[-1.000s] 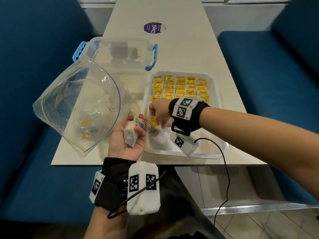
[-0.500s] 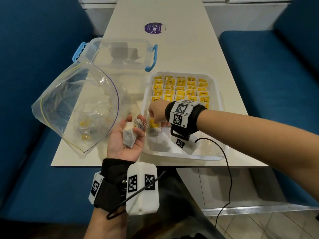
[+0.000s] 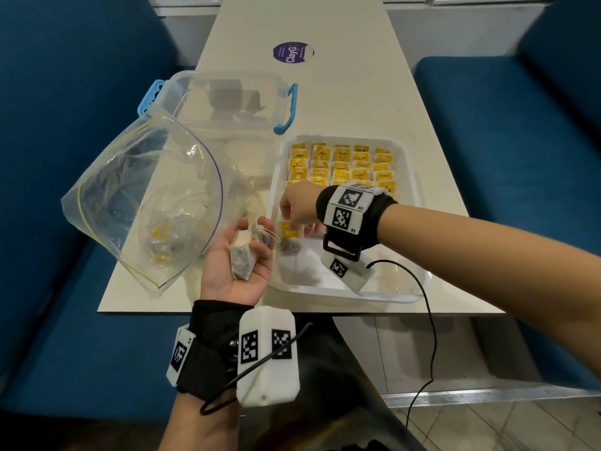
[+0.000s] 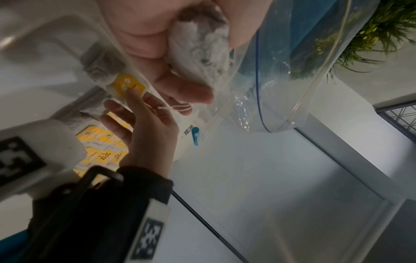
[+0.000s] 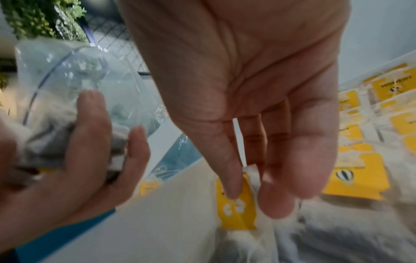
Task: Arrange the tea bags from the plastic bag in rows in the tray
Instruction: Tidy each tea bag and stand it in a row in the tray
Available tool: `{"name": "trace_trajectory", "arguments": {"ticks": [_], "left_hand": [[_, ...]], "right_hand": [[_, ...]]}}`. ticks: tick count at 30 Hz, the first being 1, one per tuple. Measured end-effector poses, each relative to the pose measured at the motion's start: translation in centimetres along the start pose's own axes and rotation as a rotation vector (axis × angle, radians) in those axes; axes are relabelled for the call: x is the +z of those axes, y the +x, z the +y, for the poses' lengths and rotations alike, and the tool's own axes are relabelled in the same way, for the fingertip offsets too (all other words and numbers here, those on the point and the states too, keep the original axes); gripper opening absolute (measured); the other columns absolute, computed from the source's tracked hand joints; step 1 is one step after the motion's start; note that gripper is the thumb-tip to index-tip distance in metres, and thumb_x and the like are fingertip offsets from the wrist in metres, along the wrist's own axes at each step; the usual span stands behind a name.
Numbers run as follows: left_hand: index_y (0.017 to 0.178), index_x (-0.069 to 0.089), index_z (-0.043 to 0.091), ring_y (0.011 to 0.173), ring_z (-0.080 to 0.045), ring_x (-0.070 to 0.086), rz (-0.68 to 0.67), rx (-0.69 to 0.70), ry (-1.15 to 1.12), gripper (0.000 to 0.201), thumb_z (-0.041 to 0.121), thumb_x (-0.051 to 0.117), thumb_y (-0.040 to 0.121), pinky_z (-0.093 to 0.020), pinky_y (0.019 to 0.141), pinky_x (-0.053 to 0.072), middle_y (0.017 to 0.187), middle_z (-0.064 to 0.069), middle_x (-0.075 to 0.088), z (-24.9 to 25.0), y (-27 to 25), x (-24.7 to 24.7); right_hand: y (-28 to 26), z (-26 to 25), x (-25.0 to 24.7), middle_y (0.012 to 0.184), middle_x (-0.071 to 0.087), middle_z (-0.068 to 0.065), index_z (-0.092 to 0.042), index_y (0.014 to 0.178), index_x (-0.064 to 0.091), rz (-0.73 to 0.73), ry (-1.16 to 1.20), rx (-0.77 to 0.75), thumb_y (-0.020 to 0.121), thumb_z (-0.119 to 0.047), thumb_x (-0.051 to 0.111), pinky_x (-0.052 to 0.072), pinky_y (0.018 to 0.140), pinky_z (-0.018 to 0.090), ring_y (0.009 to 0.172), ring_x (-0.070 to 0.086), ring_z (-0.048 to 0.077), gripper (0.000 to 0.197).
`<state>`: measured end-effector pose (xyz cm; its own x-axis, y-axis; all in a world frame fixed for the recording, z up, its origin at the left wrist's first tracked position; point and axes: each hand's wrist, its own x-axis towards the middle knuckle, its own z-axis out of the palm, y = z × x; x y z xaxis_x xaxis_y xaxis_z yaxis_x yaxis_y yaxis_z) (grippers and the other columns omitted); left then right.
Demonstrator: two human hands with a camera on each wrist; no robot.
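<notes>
My left hand lies palm up at the table's near edge, its fingers curled round several tea bags; the left wrist view shows those tea bags against the palm. My right hand reaches down into the left side of the white tray. Its straight fingertips touch the yellow tag of one tea bag lying there. Rows of yellow-tagged tea bags fill the tray's far half. The clear plastic bag stands open left of my left hand, with a few tea bags inside.
A clear lidded box with blue handles sits behind the plastic bag. The tray's near half holds only white paper. A purple round sticker marks the far table. Blue benches flank the table, and a cable hangs from my right wrist.
Almost nothing has moved. My right hand stays on the same tea bag at the tray's left side, its wrist slightly lower; my left hand still holds its tea bags.
</notes>
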<state>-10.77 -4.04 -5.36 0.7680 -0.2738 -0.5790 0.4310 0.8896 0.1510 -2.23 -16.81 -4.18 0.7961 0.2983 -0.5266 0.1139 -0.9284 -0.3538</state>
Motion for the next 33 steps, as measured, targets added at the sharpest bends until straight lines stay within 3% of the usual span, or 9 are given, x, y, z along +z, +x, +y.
{"name": "trace_trajectory", "arguments": {"ticks": [4,9,13,15,18,19,21,27,33], "left_hand": [[0.080,0.053,0.011,0.083,-0.015,0.054,0.002,-0.002,0.007,0.027,0.028,0.040,0.097,-0.014,0.039,0.045,0.076,-0.016,0.065,0.0,0.1,0.0],[0.080,0.053,0.011,0.083,-0.016,0.055,0.006,0.004,0.001,0.029,0.029,0.039,0.098,-0.014,0.039,0.045,0.077,-0.016,0.065,-0.1,0.1,0.0],[0.081,0.054,0.011,0.083,-0.016,0.056,0.005,0.006,-0.001,0.028,0.029,0.040,0.098,-0.014,0.039,0.045,0.078,-0.016,0.065,-0.2,0.1,0.0],[0.080,0.054,0.011,0.082,-0.016,0.056,0.004,0.009,-0.002,0.029,0.029,0.039,0.098,-0.015,0.038,0.045,0.079,-0.015,0.064,-0.2,0.1,0.1],[0.080,0.054,0.010,0.082,-0.016,0.056,0.000,0.012,0.001,0.030,0.029,0.039,0.098,-0.015,0.038,0.045,0.079,-0.015,0.064,-0.1,0.0,0.1],[0.080,0.054,0.010,0.082,-0.016,0.056,-0.002,0.009,0.002,0.030,0.029,0.038,0.098,-0.015,0.038,0.045,0.078,-0.015,0.064,-0.1,0.0,0.1],[0.080,0.054,0.011,0.082,-0.016,0.056,-0.004,0.005,0.009,0.030,0.029,0.038,0.098,-0.015,0.039,0.045,0.078,-0.015,0.065,-0.1,0.1,0.0],[0.082,0.054,0.011,0.083,-0.016,0.055,-0.004,0.007,0.009,0.028,0.028,0.039,0.097,-0.015,0.039,0.045,0.077,-0.016,0.065,-0.1,0.1,0.1],[0.081,0.054,0.010,0.081,-0.017,0.058,-0.001,0.001,-0.002,0.027,0.028,0.040,0.097,-0.015,0.039,0.045,0.080,-0.014,0.065,0.0,0.2,-0.1]], "right_hand": [[-0.4,0.3,-0.3,0.063,0.054,0.001,-0.008,0.088,0.055,-0.089,0.059,0.001,0.087,-0.001,0.058,0.044,0.036,0.014,0.055,0.057,0.014,0.007],[-0.7,0.3,-0.2,0.071,0.055,0.006,-0.014,0.075,0.043,-0.212,0.073,0.009,0.091,0.000,0.049,0.050,0.047,0.020,0.062,0.063,0.023,0.023],[-0.7,0.2,0.1,0.108,0.061,0.014,-0.014,0.069,0.036,-0.160,-0.134,-0.017,0.094,-0.003,0.047,0.037,0.034,0.008,0.107,0.059,0.028,0.029],[-0.4,0.2,0.3,0.119,0.060,0.017,-0.013,0.067,0.036,-0.138,-0.195,-0.029,0.094,-0.005,0.048,0.035,0.032,0.009,0.113,0.057,0.028,0.030],[0.1,0.4,0.4,0.086,0.062,0.010,-0.011,0.073,0.042,-0.084,-0.188,-0.006,0.092,-0.008,0.050,0.031,0.028,0.010,0.084,0.065,0.022,0.021],[0.2,0.4,0.4,0.073,0.056,0.005,-0.010,0.077,0.045,-0.065,-0.168,0.005,0.092,-0.008,0.051,0.031,0.027,0.010,0.066,0.060,0.018,0.016],[0.2,0.2,0.3,0.064,0.048,0.000,-0.008,0.087,0.051,-0.036,-0.138,0.013,0.090,-0.007,0.054,0.033,0.027,0.011,0.052,0.048,0.011,0.005],[0.5,0.1,0.4,0.068,0.049,0.000,-0.003,0.109,0.062,0.025,-0.172,0.019,0.087,-0.009,0.059,0.035,0.040,0.014,0.050,0.042,0.008,0.023],[0.8,0.1,0.6,0.065,0.047,0.001,0.000,0.109,0.062,0.057,-0.157,0.071,0.088,-0.006,0.055,0.037,0.047,0.017,0.051,0.043,0.011,0.023]]}}
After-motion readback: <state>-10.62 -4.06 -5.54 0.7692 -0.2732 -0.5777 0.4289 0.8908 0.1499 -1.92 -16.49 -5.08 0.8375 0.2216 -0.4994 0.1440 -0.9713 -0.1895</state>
